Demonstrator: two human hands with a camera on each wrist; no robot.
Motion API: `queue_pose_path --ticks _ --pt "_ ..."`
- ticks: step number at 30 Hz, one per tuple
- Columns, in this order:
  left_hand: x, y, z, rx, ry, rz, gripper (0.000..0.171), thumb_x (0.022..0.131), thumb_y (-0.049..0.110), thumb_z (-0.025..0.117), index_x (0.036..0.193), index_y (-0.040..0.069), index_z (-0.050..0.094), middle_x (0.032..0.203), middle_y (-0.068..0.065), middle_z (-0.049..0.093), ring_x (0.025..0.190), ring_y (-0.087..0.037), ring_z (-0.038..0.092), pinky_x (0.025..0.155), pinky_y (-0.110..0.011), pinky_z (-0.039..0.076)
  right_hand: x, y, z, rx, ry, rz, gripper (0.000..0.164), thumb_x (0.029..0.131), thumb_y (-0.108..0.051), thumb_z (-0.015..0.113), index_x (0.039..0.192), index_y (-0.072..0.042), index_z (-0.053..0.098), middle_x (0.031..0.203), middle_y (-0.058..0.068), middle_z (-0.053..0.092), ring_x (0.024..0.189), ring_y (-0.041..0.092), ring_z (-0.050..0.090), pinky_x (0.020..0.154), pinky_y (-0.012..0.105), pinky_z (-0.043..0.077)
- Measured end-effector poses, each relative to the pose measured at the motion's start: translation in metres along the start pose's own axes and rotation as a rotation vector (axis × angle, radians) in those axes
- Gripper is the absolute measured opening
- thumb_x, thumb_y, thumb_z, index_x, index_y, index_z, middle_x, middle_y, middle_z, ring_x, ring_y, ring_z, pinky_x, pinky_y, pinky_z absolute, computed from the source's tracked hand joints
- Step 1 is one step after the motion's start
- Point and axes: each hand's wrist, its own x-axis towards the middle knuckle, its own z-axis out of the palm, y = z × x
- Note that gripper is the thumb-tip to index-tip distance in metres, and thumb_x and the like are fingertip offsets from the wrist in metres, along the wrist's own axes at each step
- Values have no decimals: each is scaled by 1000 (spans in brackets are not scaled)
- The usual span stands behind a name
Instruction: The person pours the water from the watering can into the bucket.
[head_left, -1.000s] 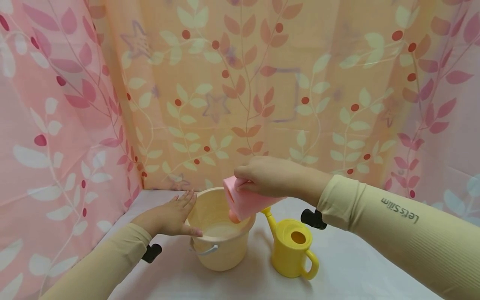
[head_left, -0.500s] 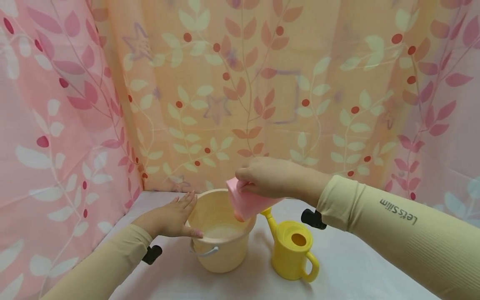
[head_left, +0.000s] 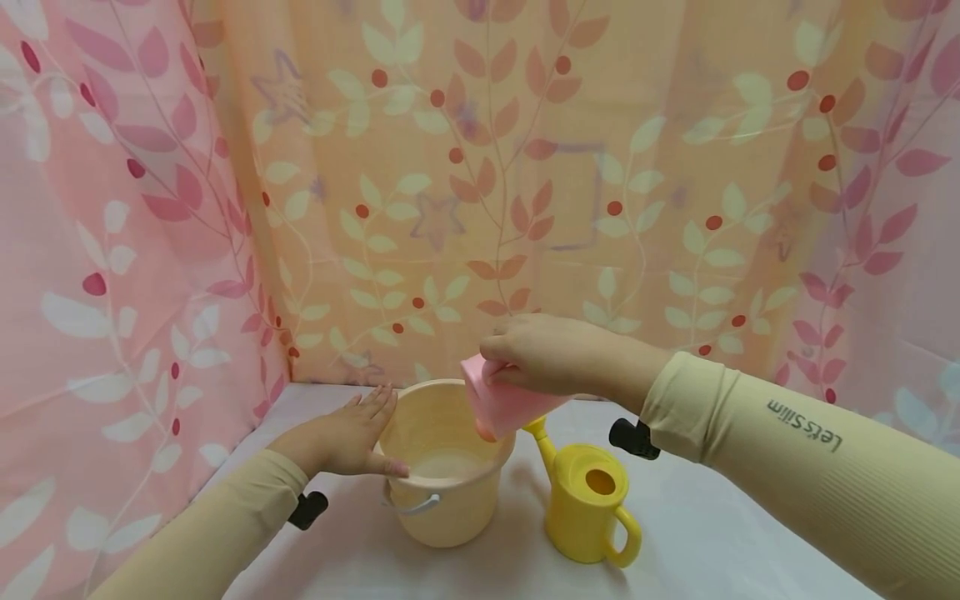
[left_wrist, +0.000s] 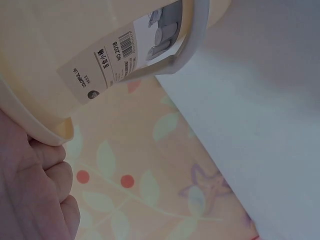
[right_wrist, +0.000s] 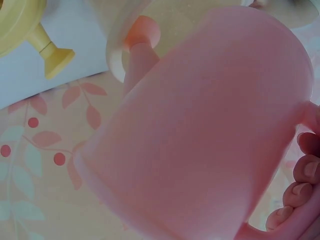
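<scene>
A pink watering can [head_left: 510,404] is tipped over the bucket's right side in the head view. My right hand [head_left: 551,354] grips its handle, and the fingers [right_wrist: 302,185] curl round that handle in the right wrist view. The orange spout head [right_wrist: 143,31] points down into the cream bucket [head_left: 450,517]. My left hand [head_left: 348,433] lies against the bucket's left rim with fingers extended and the thumb on the near rim. In the left wrist view, the bucket wall carries a printed label [left_wrist: 107,67]. Whether water flows cannot be made out.
A yellow watering can [head_left: 585,517] stands upright just right of the bucket, spout toward it. The white tabletop [head_left: 697,550] runs to a patterned curtain [head_left: 525,167] behind and on both sides. The bucket's grey handle [head_left: 420,505] hangs at its front.
The view has shifted slightly. The pink watering can has shifted a little to the right over the bucket, and its spout head sits slightly higher. The left hand stays on the rim.
</scene>
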Motion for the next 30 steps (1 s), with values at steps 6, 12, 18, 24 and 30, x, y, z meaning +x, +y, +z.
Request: queue_pose_path --ticks 6,12,18,24,30 --pt "0 -1 1 9 4 1 119 69 82 40 141 -10 18 148 -26 15 137 -37 13 107 -53 16 1 1 0 -6 7 -3 9 85 -22 65 79 -22 58 79 -11 54 78 10 51 74 25 42" --pt "0 0 0 -1 5 7 118 70 80 42 140 -11 18 147 -26 15 137 -37 13 107 -54 15 0 1 -2 -2 4 1 9 85 -22 65 79 -22 58 79 -11 54 77 10 51 72 25 42" --pt "0 0 1 5 5 10 116 71 78 44 140 -11 18 147 -27 15 136 -38 13 107 -54 14 0 1 -3 6 -7 18 9 86 -23 65 79 -22 58 79 -10 54 78 11 51 73 26 42" --pt "0 -1 1 4 3 5 117 70 80 43 141 -10 18 148 -26 14 137 -38 12 107 -54 14 2 3 0 9 -11 44 9 85 -22 65 80 -21 57 79 -10 53 78 11 51 73 25 43" --pt "1 -1 0 4 1 6 116 71 78 44 141 -10 17 148 -26 14 137 -37 12 107 -54 15 2 6 2 1 -15 51 10 85 -22 65 80 -21 57 78 -10 53 76 11 51 72 25 43"
